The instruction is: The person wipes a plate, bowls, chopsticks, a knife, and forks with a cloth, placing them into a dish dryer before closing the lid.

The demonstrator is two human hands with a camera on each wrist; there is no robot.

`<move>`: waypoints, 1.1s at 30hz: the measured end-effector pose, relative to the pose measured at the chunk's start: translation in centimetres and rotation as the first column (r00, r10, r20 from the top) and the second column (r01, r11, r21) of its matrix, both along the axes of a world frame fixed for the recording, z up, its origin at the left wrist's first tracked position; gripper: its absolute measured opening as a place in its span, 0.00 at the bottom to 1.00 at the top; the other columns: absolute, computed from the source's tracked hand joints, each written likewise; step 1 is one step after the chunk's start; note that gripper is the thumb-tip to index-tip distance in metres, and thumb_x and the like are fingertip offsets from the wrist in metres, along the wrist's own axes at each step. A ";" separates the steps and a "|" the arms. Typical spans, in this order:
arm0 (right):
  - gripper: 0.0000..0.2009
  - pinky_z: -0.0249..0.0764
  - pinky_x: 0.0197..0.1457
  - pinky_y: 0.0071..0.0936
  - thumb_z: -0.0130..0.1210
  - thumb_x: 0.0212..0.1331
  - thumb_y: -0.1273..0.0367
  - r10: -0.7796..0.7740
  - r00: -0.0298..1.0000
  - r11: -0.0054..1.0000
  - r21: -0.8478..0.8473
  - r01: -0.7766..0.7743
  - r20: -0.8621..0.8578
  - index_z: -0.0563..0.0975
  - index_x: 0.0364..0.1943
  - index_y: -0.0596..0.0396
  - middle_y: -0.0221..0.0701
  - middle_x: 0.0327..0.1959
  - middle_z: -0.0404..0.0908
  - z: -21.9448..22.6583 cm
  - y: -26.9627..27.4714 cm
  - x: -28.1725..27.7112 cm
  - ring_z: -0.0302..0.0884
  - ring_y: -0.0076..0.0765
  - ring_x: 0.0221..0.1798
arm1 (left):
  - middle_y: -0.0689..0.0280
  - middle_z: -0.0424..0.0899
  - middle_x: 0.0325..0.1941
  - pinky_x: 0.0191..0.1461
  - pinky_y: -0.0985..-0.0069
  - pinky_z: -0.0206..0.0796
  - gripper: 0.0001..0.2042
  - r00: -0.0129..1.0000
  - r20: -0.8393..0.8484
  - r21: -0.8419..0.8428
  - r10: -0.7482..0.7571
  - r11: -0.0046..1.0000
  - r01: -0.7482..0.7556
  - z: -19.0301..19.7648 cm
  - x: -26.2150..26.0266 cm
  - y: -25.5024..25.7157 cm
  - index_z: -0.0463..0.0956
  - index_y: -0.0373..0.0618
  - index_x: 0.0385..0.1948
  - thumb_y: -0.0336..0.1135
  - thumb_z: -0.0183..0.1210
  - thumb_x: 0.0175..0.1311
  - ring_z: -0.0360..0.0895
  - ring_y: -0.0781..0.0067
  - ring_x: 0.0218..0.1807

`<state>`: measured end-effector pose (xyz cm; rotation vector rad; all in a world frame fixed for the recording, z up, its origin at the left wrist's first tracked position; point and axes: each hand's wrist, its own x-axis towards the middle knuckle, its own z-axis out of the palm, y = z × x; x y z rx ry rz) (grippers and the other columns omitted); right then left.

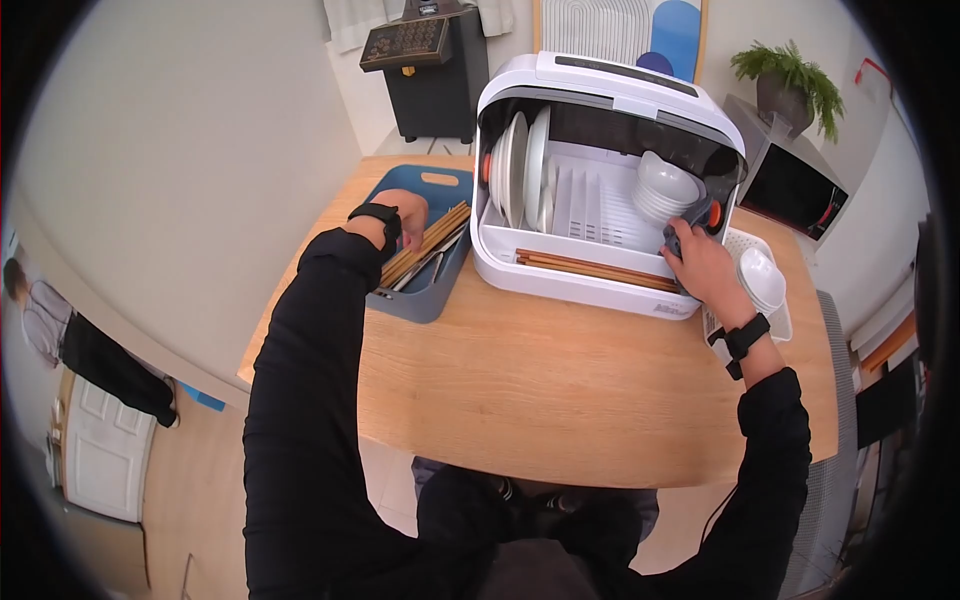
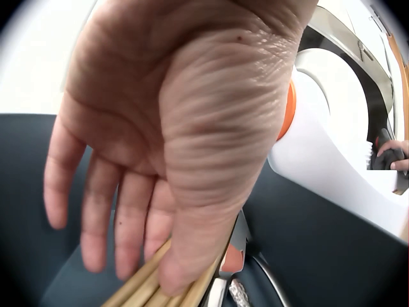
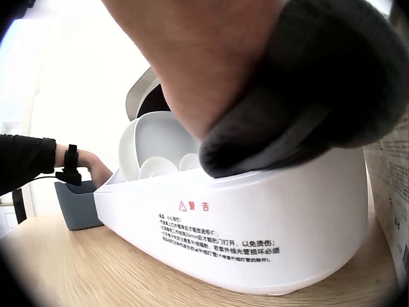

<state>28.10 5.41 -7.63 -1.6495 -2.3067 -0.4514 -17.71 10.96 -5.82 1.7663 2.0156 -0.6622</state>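
My left hand (image 1: pixel 408 218) reaches into the blue-grey basket (image 1: pixel 425 305). In the left wrist view its fingers hang fairly straight, and the thumb touches a bundle of wooden chopsticks (image 2: pixel 148 291); the far side of the bundle is hidden. Metal cutlery (image 2: pixel 238 294) lies beside them. At the right front of the white dish cabinet (image 1: pixel 575 290), my right hand (image 1: pixel 705 268) grips a dark grey object (image 1: pixel 672 240), largely covered by the fingers. Brown chopsticks (image 1: pixel 590 268) lie in the cabinet's front tray. Plates (image 1: pixel 515 165) stand at its left, and stacked bowls (image 1: pixel 665 185) sit near the right hand.
The cabinet's lid (image 1: pixel 625 75) is raised. Right of it, a white basket (image 1: pixel 780 325) holds white bowls (image 1: pixel 762 278). A microwave (image 1: pixel 795 190) with a potted plant (image 1: pixel 785 95) stands behind on the right. The wooden table (image 1: pixel 560 400) extends in front.
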 end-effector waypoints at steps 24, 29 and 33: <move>0.20 0.80 0.44 0.43 0.56 0.62 0.59 0.088 0.995 0.993 0.088 -0.083 -0.057 0.71 0.56 0.49 0.43 0.39 0.80 -1.3 0.5 0.7 0.82 0.54 0.39 | 0.59 0.83 0.30 0.39 0.68 0.72 0.07 0.922 0.302 0.586 -0.242 0.810 0.021 3.0 -4.8 -5.5 0.79 0.40 0.29 0.33 0.64 0.56 0.80 0.63 0.35; 0.19 0.79 0.44 0.46 0.56 0.63 0.62 0.072 0.992 0.995 0.070 -0.065 -0.108 0.70 0.57 0.49 0.45 0.40 0.80 -1.4 0.8 0.7 0.81 0.56 0.41 | 0.55 0.83 0.31 0.43 0.64 0.70 0.07 0.924 0.205 0.732 -0.324 0.677 0.075 4.5 -5.5 -8.2 0.78 0.39 0.31 0.33 0.63 0.57 0.79 0.54 0.36; 0.19 0.77 0.45 0.47 0.55 0.64 0.61 0.147 0.956 0.980 0.168 -0.106 -0.255 0.69 0.57 0.49 0.47 0.41 0.80 -0.8 0.5 0.5 0.80 0.58 0.43 | 0.57 0.83 0.32 0.43 0.65 0.70 0.07 0.922 0.088 0.777 -0.377 0.606 0.173 7.7 -1.2 -12.5 0.79 0.39 0.37 0.31 0.61 0.62 0.79 0.54 0.38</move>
